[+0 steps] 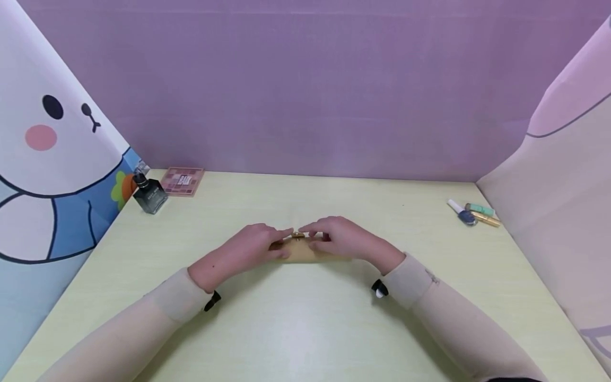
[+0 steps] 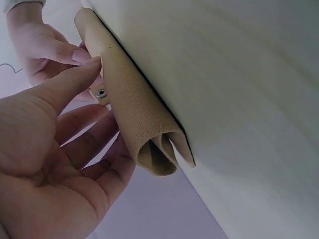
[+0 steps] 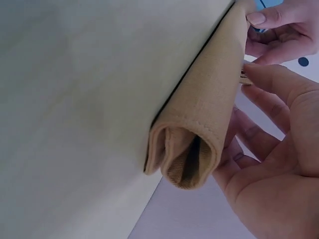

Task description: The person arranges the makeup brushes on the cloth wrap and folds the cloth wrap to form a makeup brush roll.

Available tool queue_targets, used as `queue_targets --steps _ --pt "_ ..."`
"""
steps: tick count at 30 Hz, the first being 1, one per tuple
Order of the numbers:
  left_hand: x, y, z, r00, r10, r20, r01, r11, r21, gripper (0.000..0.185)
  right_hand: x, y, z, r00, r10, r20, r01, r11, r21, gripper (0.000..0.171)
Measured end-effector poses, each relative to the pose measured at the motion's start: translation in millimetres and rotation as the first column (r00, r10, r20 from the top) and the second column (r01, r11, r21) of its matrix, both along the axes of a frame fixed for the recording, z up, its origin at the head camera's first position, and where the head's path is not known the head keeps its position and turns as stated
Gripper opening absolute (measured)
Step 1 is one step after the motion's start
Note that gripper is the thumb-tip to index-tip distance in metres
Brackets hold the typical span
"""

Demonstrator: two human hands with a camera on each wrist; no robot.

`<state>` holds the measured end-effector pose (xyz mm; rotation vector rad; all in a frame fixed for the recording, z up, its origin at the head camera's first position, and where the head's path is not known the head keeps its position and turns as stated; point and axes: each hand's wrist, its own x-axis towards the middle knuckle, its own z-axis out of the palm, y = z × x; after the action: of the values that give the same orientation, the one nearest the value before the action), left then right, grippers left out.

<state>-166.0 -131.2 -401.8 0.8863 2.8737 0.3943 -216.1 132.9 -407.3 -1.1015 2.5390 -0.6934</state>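
Observation:
A tan, textured case (image 1: 299, 254), folded into a roll, lies lengthwise on the table between both hands. A small tab with a metal snap (image 2: 101, 93) sticks out from its far side. My left hand (image 1: 255, 244) holds the roll left of the tab, thumb on the near face and fingers behind. On the other side of the tab, my right hand (image 1: 350, 240) grips it the same way. Layered folds and a hollow show at the roll's open end (image 3: 192, 162) in the right wrist view. A thin dark edge runs along its base.
A dark glass bottle (image 1: 151, 196) stands at the table's back left, beside a pink checkered palette (image 1: 183, 181). Toward the right edge lie a white-and-navy item (image 1: 462, 213), a mint-green tube (image 1: 479, 209) and a gold tube (image 1: 486, 219). A purple backdrop (image 1: 305, 95) rises behind the table.

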Motion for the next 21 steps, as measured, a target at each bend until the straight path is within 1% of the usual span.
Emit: queue_targets --steps 6,9,16,21 --pt "-0.1 -2.2 -2.1 0.997 -0.06 -0.052 0.06 0.998 0.006 0.054 4.6 1.6 1.4 0.991 0.075 -0.111 -0.074 0.997 0.011 0.042" --pt "1.1 -3.1 -3.0 0.994 -0.078 -0.077 0.079 0.997 0.006 0.051 5.1 2.4 0.0 0.985 0.094 -0.142 -0.093 0.996 0.012 0.042" --pt "1.7 -2.1 -5.8 0.991 -0.1 -0.093 0.097 0.995 -0.033 0.047 6.6 2.8 -1.7 0.977 0.113 -0.182 -0.113 0.994 0.012 0.04" --pt "2.8 0.5 -4.4 0.992 -0.09 -0.085 0.084 0.993 -0.08 0.049 7.8 2.3 -3.0 0.971 0.117 -0.209 -0.115 0.993 0.018 0.039"
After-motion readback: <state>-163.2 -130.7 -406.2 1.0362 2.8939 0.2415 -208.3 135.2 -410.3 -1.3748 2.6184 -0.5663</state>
